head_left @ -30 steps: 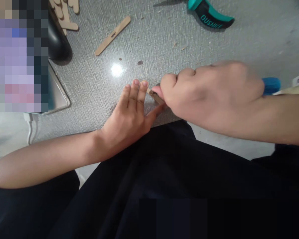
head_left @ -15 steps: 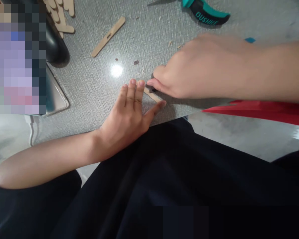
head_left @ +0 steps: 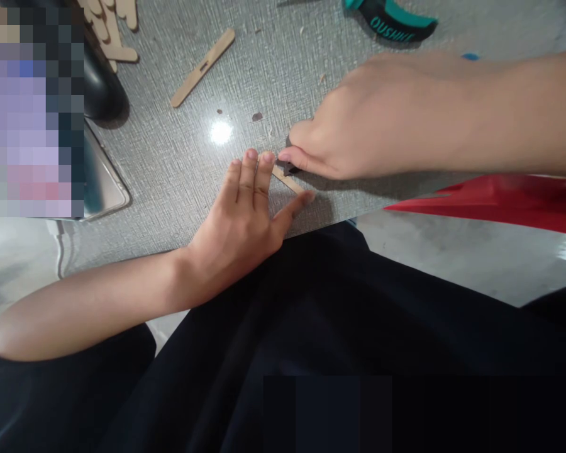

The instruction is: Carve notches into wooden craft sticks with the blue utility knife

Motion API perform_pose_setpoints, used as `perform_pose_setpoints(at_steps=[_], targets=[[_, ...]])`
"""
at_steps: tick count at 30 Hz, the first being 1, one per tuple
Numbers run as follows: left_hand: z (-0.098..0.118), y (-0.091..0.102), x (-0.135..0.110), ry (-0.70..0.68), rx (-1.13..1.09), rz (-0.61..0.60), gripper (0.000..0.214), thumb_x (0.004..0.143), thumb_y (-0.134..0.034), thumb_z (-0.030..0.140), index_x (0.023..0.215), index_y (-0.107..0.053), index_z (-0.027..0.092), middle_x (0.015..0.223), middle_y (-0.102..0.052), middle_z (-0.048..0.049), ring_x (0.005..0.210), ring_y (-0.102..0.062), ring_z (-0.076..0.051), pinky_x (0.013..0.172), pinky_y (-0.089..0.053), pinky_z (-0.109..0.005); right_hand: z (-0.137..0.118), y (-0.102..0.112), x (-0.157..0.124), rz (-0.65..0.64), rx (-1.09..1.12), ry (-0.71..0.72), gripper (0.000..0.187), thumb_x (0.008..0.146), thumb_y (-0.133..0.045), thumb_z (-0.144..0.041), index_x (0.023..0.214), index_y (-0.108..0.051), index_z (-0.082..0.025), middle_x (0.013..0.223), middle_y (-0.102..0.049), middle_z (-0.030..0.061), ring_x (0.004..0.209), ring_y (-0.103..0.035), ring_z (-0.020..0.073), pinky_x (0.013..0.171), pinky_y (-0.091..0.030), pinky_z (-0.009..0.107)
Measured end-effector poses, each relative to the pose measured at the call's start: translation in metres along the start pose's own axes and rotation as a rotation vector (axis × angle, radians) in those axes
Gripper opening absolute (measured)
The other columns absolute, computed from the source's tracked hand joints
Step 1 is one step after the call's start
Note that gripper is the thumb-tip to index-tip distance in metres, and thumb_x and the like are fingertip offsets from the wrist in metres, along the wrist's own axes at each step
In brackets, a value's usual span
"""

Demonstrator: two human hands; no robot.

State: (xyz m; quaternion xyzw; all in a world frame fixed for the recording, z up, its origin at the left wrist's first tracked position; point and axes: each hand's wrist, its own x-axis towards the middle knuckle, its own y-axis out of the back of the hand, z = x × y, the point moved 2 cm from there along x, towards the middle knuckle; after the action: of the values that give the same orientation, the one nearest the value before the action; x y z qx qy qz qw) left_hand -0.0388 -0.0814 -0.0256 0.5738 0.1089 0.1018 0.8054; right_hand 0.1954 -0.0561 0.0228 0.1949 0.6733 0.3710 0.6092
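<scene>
My left hand (head_left: 240, 217) lies palm down near the table's front edge, fingers stretched and thumb spread. It holds a wooden craft stick (head_left: 291, 182) down on the tabletop, with the fingertips over one end and the thumb at the other. In my right hand (head_left: 353, 126), closed in a pinch, is a small dark blade-like tool (head_left: 290, 168) that meets the stick between my left fingers and thumb. Most of this tool is hidden by the hand. A second craft stick (head_left: 204, 66), with a small slot cut in its middle, lies farther back.
Several craft sticks (head_left: 116, 47) are piled at the back left, beside a black rounded object (head_left: 104, 88) and a device with a clear edge (head_left: 117, 198). Teal-and-black handled pliers (head_left: 400, 25) lie at the back. Red material (head_left: 500, 201) hangs by the right edge. Shavings and dark flecks (head_left: 257, 117) dot the tabletop.
My right wrist and forearm have shifted slightly up in the picture, while the fingers and dark tool stay at nearly the same spot on the stick. My left hand has not moved.
</scene>
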Motion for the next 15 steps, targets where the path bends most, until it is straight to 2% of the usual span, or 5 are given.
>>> perform_pose_setpoints(at_steps=[2, 5, 11, 15], targets=[[0.0, 0.001, 0.0, -0.004, 0.003, -0.009, 0.082, 0.125, -0.058, 0.044, 0.199, -0.03, 0.022, 0.201, -0.042, -0.0251, 0.188, -0.04, -0.055, 0.149, -0.042, -0.081, 0.001, -0.003, 0.001, 0.025, 0.028, 0.004, 0.071, 0.122, -0.026, -0.066, 0.093, -0.082, -0.033, 0.07, -0.062, 0.011, 0.1, -0.072, 0.0409, 0.092, -0.053, 0.057], [0.002, 0.001, 0.0, -0.025, 0.035, -0.01, 0.082, 0.125, -0.059, 0.041, 0.199, -0.03, 0.024, 0.199, -0.044, -0.0259, 0.186, -0.042, -0.056, 0.147, -0.045, -0.08, 0.001, -0.006, -0.001, 0.059, 0.107, -0.007, 0.064, 0.12, -0.033, -0.064, 0.099, -0.083, -0.031, 0.075, -0.068, 0.0104, 0.098, -0.073, 0.0392, 0.098, -0.053, 0.058], [0.002, 0.0, -0.001, -0.02, 0.052, 0.015, 0.086, 0.125, -0.059, 0.043, 0.201, -0.023, 0.021, 0.2, -0.042, -0.0271, 0.187, -0.041, -0.055, 0.148, -0.045, -0.079, -0.004, -0.008, -0.012, 0.051, -0.05, -0.053, 0.074, 0.121, -0.02, -0.052, 0.119, -0.088, -0.023, 0.088, -0.075, 0.0169, 0.099, -0.077, 0.0426, 0.089, -0.054, 0.056], [0.0, 0.001, 0.0, -0.026, 0.037, -0.012, 0.088, 0.126, -0.056, 0.043, 0.201, -0.017, 0.02, 0.2, -0.04, -0.0281, 0.187, -0.041, -0.055, 0.148, -0.044, -0.079, -0.005, -0.009, -0.016, 0.099, -0.054, -0.062, 0.071, 0.122, -0.02, -0.05, 0.128, -0.087, -0.025, 0.089, -0.078, 0.0147, 0.096, -0.078, 0.0401, 0.087, -0.055, 0.053]])
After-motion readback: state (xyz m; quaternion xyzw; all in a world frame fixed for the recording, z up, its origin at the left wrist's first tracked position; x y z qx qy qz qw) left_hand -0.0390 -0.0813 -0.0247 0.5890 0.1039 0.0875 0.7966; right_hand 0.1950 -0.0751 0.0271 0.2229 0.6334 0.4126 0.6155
